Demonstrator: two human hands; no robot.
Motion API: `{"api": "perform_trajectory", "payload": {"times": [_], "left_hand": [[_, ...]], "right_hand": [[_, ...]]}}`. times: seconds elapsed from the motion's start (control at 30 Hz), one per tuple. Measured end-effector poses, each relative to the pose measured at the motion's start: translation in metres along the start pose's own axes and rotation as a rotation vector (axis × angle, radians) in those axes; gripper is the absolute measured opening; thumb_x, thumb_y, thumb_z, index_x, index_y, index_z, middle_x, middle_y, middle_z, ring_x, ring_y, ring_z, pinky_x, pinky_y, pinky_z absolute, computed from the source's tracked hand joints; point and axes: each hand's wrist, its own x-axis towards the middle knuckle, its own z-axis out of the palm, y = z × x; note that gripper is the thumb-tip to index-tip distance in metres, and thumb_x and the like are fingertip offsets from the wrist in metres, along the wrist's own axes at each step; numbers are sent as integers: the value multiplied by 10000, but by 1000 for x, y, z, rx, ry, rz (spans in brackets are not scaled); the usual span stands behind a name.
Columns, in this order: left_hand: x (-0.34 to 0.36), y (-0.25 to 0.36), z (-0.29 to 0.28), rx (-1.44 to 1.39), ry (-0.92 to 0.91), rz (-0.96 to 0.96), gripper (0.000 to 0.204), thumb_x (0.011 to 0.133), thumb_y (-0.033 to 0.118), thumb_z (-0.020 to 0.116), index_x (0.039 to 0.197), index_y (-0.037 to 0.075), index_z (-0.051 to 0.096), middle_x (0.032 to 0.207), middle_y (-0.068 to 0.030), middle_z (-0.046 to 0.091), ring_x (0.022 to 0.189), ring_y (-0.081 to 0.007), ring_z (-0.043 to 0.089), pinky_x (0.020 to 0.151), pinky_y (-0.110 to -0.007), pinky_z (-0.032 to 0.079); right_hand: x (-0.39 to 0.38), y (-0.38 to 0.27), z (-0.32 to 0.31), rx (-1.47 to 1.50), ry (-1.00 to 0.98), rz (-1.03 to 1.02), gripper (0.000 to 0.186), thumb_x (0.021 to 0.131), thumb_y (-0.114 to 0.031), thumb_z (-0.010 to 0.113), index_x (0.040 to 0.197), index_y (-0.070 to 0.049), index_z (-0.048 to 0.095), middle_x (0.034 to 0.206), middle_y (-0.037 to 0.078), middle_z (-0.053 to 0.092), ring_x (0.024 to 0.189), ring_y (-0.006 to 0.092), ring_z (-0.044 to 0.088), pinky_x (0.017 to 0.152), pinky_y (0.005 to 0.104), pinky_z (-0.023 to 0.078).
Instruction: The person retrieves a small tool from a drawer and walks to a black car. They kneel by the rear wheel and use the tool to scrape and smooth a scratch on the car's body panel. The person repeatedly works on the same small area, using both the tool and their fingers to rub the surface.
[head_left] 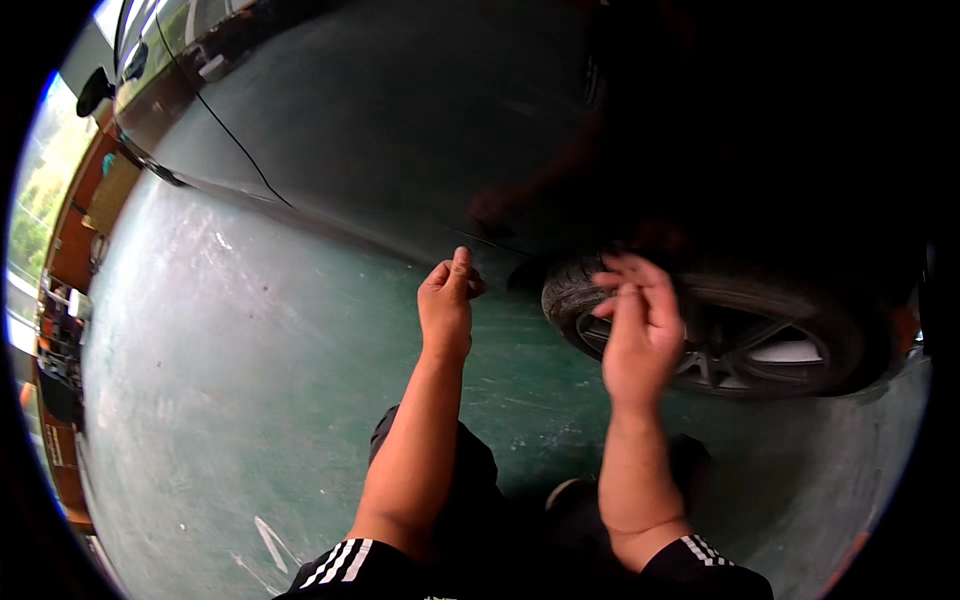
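Observation:
My left hand (447, 305) is raised in front of the lower side of a dark, glossy car (380, 130). Its fingers are curled in and the thumb points up against them. Whatever it may hold is hidden. Just left of the car's wheel, and partly in front of it, is my right hand (640, 340). Motion smears its bent fingers, so I cannot make out whether anything is between them. The wheel has a black tyre (572, 300) and a dark spoked rim (715, 360). The car's panel mirrors an arm and a hand.
Below the car spreads a scuffed green floor (230, 370). A door seam (235, 145) runs down the car's side, and a side mirror (95, 92) juts out at upper left. Brown shelving (75, 240) with assorted items lines the left edge. Dark-clad knees show beneath my forearms.

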Motion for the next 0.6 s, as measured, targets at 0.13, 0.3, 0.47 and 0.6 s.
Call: {"api": "perform_trajectory", "payload": {"times": [0.13, 0.3, 0.47, 0.6], "left_hand": [[-8, -12, 2, 58, -103, -69, 444, 1030, 411, 659, 755, 66, 617, 722, -4, 615, 702, -102, 557, 711, -272, 458], [-8, -28, 1, -18, -149, -67, 465, 1036, 433, 642, 756, 62, 612, 715, -13, 615, 677, -111, 556, 696, -275, 458], [-7, -24, 9, -180, -198, -123, 476, 1036, 450, 635, 761, 63, 603, 713, -16, 602, 682, -118, 572, 682, -282, 459], [-9, -22, 15, -263, -252, -164, 476, 1034, 460, 634, 771, 65, 598, 724, -10, 593, 685, -121, 578, 691, -284, 467]], "right_hand": [[27, -37, -44, -887, -41, -551, 274, 845, 82, 590, 1058, -10, 736, 999, 131, 693, 916, 329, 636, 864, 410, 520], [59, -44, -64, -1372, -107, -811, 154, 786, -48, 677, 918, -66, 756, 919, 126, 703, 875, 331, 630, 832, 460, 474], [80, -17, -50, -1533, 158, -937, 118, 665, -180, 722, 612, -81, 688, 647, 107, 657, 626, 383, 615, 698, 481, 470], [72, -15, -50, -1645, 140, -803, 110, 600, -163, 674, 528, -96, 626, 604, 115, 634, 585, 371, 610, 634, 477, 465]]}}
